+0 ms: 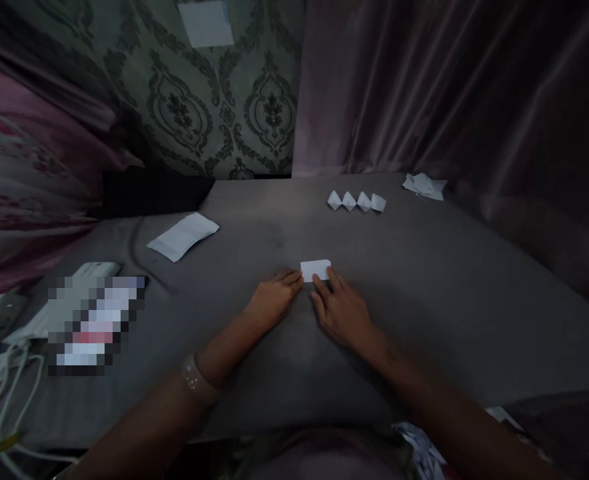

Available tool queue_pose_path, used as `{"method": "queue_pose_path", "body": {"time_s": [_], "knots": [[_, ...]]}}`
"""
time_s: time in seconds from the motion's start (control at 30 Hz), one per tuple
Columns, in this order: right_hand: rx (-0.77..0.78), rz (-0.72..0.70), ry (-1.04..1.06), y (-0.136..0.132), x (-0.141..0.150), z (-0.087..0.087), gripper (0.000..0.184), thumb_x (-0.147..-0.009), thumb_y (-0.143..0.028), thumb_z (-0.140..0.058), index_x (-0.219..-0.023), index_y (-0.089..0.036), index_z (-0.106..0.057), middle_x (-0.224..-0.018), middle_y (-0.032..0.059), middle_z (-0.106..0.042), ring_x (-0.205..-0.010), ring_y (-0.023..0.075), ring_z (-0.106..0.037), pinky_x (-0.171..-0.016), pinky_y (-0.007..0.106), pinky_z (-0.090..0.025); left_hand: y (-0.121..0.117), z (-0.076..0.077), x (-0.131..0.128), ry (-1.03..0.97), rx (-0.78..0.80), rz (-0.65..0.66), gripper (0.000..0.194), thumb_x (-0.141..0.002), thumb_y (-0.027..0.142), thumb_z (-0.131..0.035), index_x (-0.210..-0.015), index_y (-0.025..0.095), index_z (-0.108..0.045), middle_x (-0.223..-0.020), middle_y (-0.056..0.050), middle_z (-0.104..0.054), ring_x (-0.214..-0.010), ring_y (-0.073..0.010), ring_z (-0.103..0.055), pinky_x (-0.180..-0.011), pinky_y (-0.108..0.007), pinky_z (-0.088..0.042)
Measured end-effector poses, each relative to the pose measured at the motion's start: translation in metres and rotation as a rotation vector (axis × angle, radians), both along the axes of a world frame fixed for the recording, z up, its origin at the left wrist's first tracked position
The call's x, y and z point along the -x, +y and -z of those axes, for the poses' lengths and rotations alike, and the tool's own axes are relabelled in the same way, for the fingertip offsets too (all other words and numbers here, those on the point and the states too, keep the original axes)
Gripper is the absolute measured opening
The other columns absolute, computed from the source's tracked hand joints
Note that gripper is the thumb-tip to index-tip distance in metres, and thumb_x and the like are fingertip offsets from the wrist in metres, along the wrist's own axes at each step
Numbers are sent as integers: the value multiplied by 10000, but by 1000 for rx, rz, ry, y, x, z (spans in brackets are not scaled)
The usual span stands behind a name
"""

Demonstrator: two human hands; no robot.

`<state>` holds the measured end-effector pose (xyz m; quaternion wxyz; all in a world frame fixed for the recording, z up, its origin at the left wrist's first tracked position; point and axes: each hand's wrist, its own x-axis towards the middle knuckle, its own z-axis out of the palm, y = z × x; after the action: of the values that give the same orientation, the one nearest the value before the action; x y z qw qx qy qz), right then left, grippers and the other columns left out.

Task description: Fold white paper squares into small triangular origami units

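Note:
A small white paper rectangle (314,270), apparently folded, lies on the grey cloth in front of me. My left hand (276,298) comes in from the left, its fingers drawn together and pinching the paper's left edge. From the right, my right hand (343,311) rests with fingers apart, two fingertips touching the paper's lower and right parts. Its thumb lies on the cloth just below. Farther back stand several folded white paper pieces (357,201) in a row, mostly pointed in shape.
A white paper stack (183,237) lies at left, crumpled paper (424,186) at back right. A blurred-out phone (99,323), a power strip (94,270) and white cables (22,387) occupy the left side. Pink curtains (354,87) hang behind; a black item (154,193) lies back left.

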<state>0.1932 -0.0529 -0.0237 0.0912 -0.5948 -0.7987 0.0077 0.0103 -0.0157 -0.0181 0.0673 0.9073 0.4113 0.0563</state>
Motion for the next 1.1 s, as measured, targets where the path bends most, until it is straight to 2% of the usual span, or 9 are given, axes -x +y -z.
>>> {"method": "queue_pose_path", "body": {"time_s": [0.23,0.4,0.47,0.53,0.67,0.8,0.9,1.0,1.1], "knots": [[16,35,-62,2,-29,-8,468,-991,-337,-310,-1366,-146,-515,-1407,178,-486,-1270,289,-471,-993,401,-419,10,0,5,-209,106,-54,429,-821,54,-447,-1170,194,-653,-1322,-56,-596,-1227,-242,-528,-994,-381,-469],[-30,22,5,12,-38,-6,406,-970,-349,-383,-1259,-188,-619,-1318,123,-574,-1141,274,-544,-947,409,-442,29,7,-9,-488,170,-364,180,-794,157,-554,-871,168,-717,-954,-63,-704,-908,-198,-643,-880,-342,-505],[-53,28,70,18,-39,-2,364,-951,-354,-437,-1184,-194,-667,-1276,101,-604,-1116,265,-550,-946,401,-444,32,14,-18,-528,131,-459,158,-772,286,-649,-845,159,-709,-922,-68,-684,-921,-218,-621,-882,-387,-495],[-70,11,125,25,-39,4,318,-932,-340,-480,-1126,-201,-690,-1229,91,-630,-1093,254,-561,-948,403,-446,33,20,-25,-583,120,-512,161,-752,304,-688,-823,160,-704,-888,-62,-675,-890,-211,-614,-867,-398,-490],[-145,-15,234,43,-34,9,350,-912,-309,-507,-1223,-188,-614,-1253,122,-597,-1132,252,-548,-953,423,-453,31,24,-26,-742,106,-467,87,-799,255,-650,-810,174,-680,-865,-40,-675,-845,-178,-625,-813,-341,-507],[-322,-56,356,63,-22,3,505,-897,-294,-517,-1380,-163,-446,-1414,178,-424,-1267,291,-435,-1003,471,-414,22,17,-14,-737,-203,-375,128,-898,236,-537,-925,186,-652,-1192,-100,-629,-1064,-202,-606,-919,-365,-484],[-418,-194,368,68,-12,-3,332,-919,-236,-470,-1227,-226,-595,-1355,131,-481,-1214,274,-462,-987,471,-407,14,10,-8,-576,-372,-284,191,-936,231,-476,-1000,196,-652,-1307,-126,-574,-1160,-234,-564,-970,-415,-451],[-486,-283,321,65,-6,-2,259,-937,-184,-442,-991,-220,-693,-1173,101,-603,-1078,227,-520,-922,395,-420,9,6,-8,-569,-367,-276,181,-919,277,-523,-993,197,-667,-1325,-128,-564,-1186,-252,-548,-986,-430,-441],[-515,-348,258,61,-6,1,230,-940,-177,-466,-948,-209,-694,-1070,86,-655,-996,198,-538,-874,342,-406,11,5,-11,-728,-169,-350,235,-898,366,-557,-988,190,-684,-1234,-112,-624,-1124,-236,-592,-954,-382,-474]]}}
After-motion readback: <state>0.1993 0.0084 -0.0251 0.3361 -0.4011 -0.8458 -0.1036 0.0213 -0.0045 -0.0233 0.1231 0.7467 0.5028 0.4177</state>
